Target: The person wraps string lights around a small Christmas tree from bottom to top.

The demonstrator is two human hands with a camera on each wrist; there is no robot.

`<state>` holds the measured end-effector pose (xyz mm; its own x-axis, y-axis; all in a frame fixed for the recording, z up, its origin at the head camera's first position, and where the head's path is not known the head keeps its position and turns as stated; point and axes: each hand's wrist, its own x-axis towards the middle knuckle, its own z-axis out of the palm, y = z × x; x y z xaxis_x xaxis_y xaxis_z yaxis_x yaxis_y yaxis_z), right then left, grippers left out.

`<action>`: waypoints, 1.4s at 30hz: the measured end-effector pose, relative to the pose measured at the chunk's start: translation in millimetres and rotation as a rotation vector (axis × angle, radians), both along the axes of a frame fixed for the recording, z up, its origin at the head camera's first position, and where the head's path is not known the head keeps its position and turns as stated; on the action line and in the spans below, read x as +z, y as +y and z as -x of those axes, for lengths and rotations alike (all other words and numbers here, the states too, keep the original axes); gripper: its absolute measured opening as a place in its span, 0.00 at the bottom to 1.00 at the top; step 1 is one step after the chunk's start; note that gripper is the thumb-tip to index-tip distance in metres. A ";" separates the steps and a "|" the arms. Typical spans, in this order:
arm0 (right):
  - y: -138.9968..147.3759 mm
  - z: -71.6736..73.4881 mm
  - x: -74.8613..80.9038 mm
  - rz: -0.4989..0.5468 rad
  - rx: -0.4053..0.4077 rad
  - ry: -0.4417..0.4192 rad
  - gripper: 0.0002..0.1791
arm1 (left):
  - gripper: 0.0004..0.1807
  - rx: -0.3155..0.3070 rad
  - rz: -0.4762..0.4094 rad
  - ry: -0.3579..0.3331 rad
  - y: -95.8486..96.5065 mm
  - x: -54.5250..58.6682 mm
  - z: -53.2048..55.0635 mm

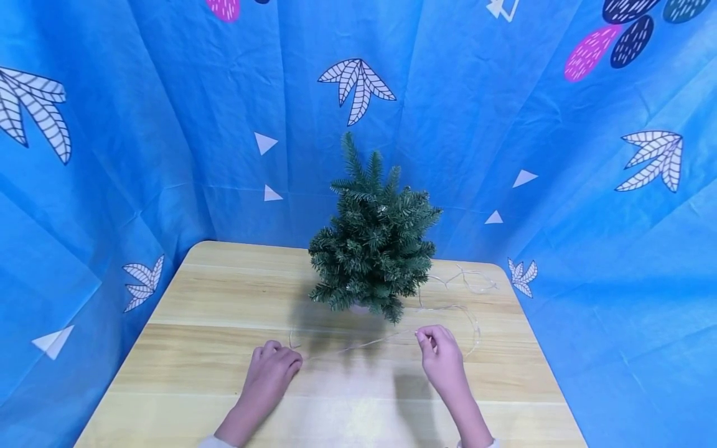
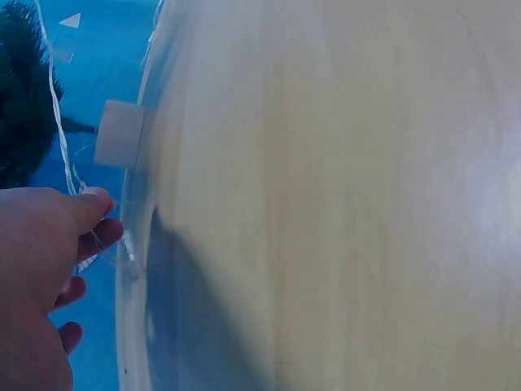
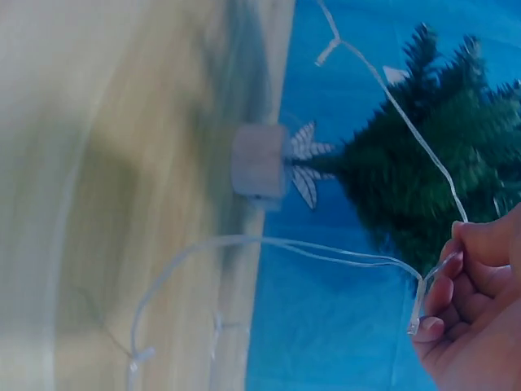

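Observation:
A clear string of fairy lights (image 1: 381,340) stretches between the two hands in front of a small artificial Christmas tree (image 1: 372,242). My left hand (image 1: 270,368) pinches the string between thumb and index finger; in the left wrist view the twisted wire (image 2: 57,114) rises from that grip. With its fingertips my right hand (image 1: 441,356) pinches another part of the string, and a small bulb (image 3: 413,326) hangs beside the fingers. The tree stands on a pale round base (image 3: 260,160), mostly hidden under the branches in the head view.
More of the light string (image 1: 476,280) lies in loose loops on the table's right side, behind the right hand. The wooden table (image 1: 213,298) has rounded back corners. A blue patterned curtain (image 1: 224,124) surrounds it at the back and sides.

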<state>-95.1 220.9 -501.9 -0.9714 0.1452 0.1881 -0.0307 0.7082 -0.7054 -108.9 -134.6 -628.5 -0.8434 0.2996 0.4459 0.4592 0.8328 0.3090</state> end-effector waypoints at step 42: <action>52.4 -10.4 66.4 0.117 -0.235 0.111 0.11 | 0.11 0.111 -0.173 0.241 -41.6 74.2 23.9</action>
<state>-84.7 273.3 -435.5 -0.8831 0.3905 0.2600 0.0431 0.6193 -0.7839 -132.8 -176.3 -554.3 -0.7308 0.1136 0.6731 0.4453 0.8267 0.3440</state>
